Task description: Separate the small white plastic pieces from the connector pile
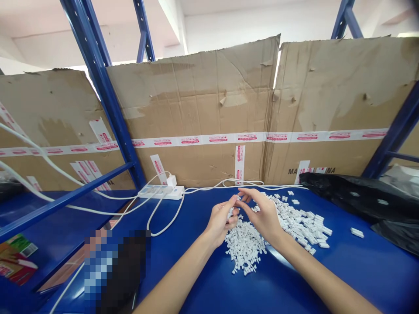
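My left fingers [232,221] curl around white parts [231,213]. My right fingers [254,195], narrowly spaced, meet them; whether they grip, I cannot tell. Loose pieces [245,247] lie heaped below on the desk [212,288].

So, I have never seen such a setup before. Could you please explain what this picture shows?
There is no machine: a camera worn on a person's head looks forward and down at their two bare hands. The left hand holds white pieces; the right hand is close against its fingertips, with details too small to tell. On the blue table lie a pile of small white parts and, to its right, larger white blocks. Further back are a white power strip and cardboard sheets; a black plastic bag lies at right.
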`<action>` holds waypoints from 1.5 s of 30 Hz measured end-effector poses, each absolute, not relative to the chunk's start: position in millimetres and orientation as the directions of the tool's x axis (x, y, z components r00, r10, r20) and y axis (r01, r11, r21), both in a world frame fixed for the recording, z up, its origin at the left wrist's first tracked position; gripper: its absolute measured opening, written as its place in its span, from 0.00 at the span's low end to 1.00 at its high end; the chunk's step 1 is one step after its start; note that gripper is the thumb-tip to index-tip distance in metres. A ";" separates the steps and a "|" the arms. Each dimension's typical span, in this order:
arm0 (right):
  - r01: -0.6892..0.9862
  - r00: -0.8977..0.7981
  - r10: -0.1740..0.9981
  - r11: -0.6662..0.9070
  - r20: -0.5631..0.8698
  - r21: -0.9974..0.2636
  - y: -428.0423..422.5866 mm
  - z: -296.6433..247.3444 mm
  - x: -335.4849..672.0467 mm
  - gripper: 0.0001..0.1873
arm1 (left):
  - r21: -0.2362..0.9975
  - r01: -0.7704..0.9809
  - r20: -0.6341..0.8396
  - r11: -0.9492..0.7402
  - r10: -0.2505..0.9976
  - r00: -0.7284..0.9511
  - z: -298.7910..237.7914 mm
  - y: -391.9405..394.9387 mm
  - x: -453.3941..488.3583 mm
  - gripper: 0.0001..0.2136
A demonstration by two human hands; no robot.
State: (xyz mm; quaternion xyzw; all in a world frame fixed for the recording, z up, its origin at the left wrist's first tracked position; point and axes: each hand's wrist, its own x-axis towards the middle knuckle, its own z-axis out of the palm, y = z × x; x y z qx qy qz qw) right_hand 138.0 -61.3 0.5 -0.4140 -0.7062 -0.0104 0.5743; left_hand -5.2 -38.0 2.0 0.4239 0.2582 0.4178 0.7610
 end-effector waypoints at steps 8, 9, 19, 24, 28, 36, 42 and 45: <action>0.573 -0.043 0.562 0.691 0.826 -0.441 -64.0 4.3 138.0 0.16 | 0.854 -0.420 -0.050 0.307 0.852 0.521 4.7 -38.6 -7.1 0.22; 0.572 -0.052 0.567 0.692 0.822 -0.441 -63.7 3.8 138.6 0.16 | 0.857 -0.417 -0.047 0.303 0.851 0.522 4.7 -38.7 -7.4 0.22; 0.559 -0.159 0.611 0.703 0.776 -0.439 -58.6 -2.9 142.1 0.18 | 0.889 -0.364 -0.030 0.277 0.829 0.559 5.0 -36.4 -9.7 0.23; 0.534 -0.233 0.619 0.726 0.750 -0.434 -58.5 0.5 146.8 0.19 | 0.914 -0.315 -0.014 0.257 0.794 0.608 6.3 -32.3 -13.6 0.24; 0.482 -0.283 0.682 0.709 0.674 -0.515 -59.6 11.4 154.4 0.17 | 0.926 -0.284 -0.017 0.249 0.779 0.627 7.6 -30.7 -17.8 0.25; 0.578 -0.296 0.698 0.674 0.652 -0.460 -64.3 20.1 158.2 0.13 | 0.938 -0.249 -0.038 0.241 0.788 0.615 7.0 -32.2 -19.8 0.24; 0.720 -0.298 0.631 0.641 0.716 -0.265 -58.0 0.1 149.0 0.15 | 0.902 -0.299 -0.125 0.312 0.851 0.511 2.7 -34.6 -10.0 0.23; 0.754 -0.208 0.640 0.586 0.740 -0.295 -57.7 -1.2 145.6 0.15 | 0.881 -0.319 -0.179 0.350 0.869 0.461 3.4 -32.4 -9.2 0.22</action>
